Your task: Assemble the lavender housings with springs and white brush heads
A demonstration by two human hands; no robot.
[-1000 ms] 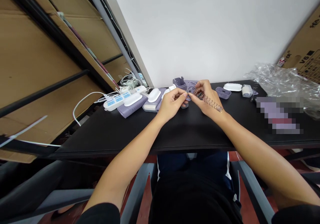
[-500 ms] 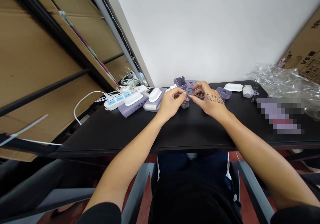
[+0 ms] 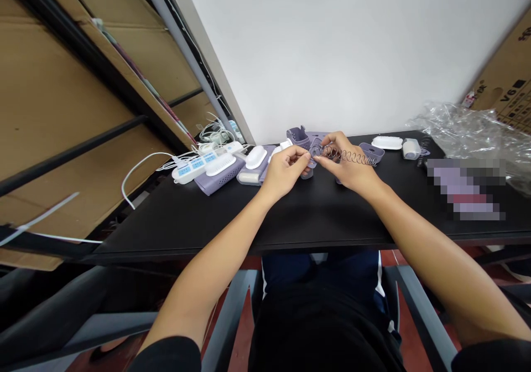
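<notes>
Over the black desk (image 3: pixel 232 222), the right hand (image 3: pixel 348 167) pinches a thin metal coil spring (image 3: pixel 349 157) between thumb and fingers, its free end sticking out past the knuckles. The left hand (image 3: pixel 284 170) closes its fingertips on a small lilac plastic part (image 3: pixel 315 150) touching the spring's other end.

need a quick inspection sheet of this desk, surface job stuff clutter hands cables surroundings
surface: black desk, a pixelated patch hides part of its right end
job's things: coil spring and small round part, material unclear, between the hands
clutter: purple and white plastic parts, purple tray, crumpled plastic wrap
hands: left hand pinches the round part, right hand grips near the spring's end
cables: white cable by a blue-socketed power strip
surroundings: white wall, cardboard panels at left, cardboard box at right
</notes>
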